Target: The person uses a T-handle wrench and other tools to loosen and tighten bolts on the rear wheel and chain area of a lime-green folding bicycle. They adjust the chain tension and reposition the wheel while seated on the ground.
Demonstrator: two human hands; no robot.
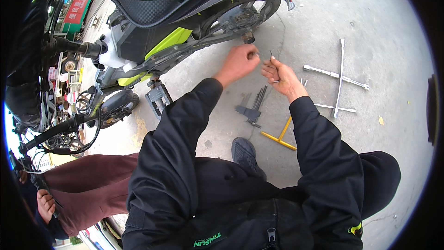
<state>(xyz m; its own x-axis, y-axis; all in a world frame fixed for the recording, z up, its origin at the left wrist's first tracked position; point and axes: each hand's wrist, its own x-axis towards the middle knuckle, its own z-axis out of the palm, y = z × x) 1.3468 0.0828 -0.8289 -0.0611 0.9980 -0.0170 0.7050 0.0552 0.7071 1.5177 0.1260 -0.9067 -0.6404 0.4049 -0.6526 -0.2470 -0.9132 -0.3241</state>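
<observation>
What right hand (283,76) pinches seems slender.

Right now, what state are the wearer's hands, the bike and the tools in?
Left hand: fingers curled, contents unclear.
Right hand: pinching a thin dark piece.
Bike: upright.
Silver wrenches: lying crossed on the ground.
Yellow T-handle: on the ground, partly hidden.
Dark pronged tool: lying on the ground.

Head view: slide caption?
Right hand pinching a thin dark piece beside left hand, near a black-and-green motorbike; cross wrench on ground.
</observation>
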